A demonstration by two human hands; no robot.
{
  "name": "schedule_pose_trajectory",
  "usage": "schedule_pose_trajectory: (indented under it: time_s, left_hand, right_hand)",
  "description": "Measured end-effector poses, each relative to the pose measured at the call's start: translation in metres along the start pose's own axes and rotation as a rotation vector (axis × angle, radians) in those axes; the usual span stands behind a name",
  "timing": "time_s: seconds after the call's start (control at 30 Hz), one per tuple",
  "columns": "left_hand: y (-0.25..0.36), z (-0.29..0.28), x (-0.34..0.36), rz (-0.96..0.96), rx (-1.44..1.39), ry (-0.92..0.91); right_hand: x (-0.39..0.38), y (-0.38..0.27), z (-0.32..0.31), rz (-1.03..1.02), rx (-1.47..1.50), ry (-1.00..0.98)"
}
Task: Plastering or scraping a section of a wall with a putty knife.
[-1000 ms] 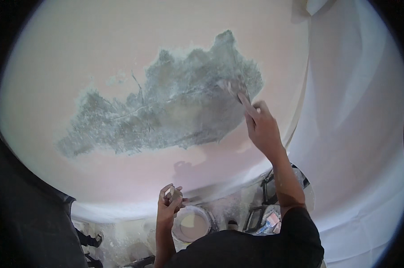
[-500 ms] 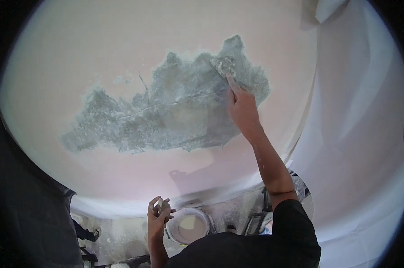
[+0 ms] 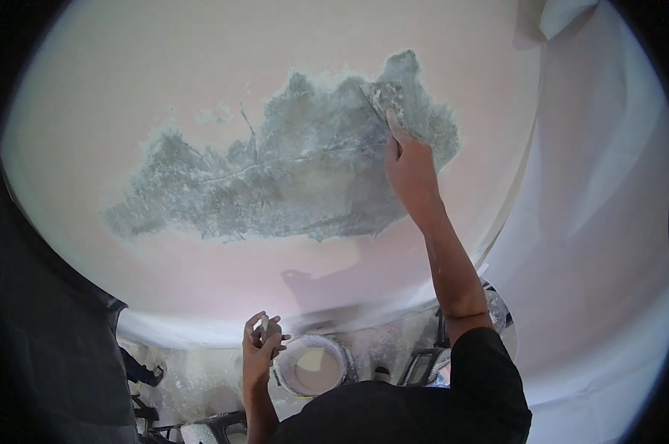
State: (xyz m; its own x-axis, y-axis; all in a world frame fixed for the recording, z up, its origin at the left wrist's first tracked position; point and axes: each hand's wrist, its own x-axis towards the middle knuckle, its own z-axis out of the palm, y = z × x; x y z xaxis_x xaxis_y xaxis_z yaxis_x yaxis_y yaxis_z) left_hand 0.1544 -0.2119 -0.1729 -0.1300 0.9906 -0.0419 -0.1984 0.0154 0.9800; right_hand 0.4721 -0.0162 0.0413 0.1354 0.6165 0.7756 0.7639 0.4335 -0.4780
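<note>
My right hand (image 3: 412, 174) grips a putty knife, its broad, plaster-smeared blade (image 3: 381, 95) lying against the upper right of a rough grey patch (image 3: 290, 192). A thin crack runs across this patch, which is surrounded by a pale pink, smooth surface (image 3: 127, 96). Low in the middle of the view, my left hand (image 3: 264, 344) has its fingers curled around a small plaster-coated tool (image 3: 274, 329), partly hidden, its exact shape unclear. Just right of that hand stands a round bucket (image 3: 288, 355) containing pale, creamy material.
White sheeting (image 3: 600, 222) hangs along the right; dark sheeting (image 3: 61, 311) covers the lower left, beside another person's leg and foot (image 3: 146, 374). Black frames (image 3: 416, 366) and other clutter stand on the splattered floor (image 3: 194, 377). A white flap (image 3: 560, 15) sticks out at top right.
My right hand and the blade have moved up from the middle right of the patch to its upper part. My left hand has shifted slightly left, still holding its tool.
</note>
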Motion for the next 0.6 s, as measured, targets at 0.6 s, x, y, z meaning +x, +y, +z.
schedule_pose_trajectory:
  time_s: [0.6]
  left_hand:
    - [-0.001,-0.008,-0.002,-0.066,-0.02,0.003]
  right_hand:
    - [0.003,-0.014,-0.008,0.059,-0.023,-0.066]
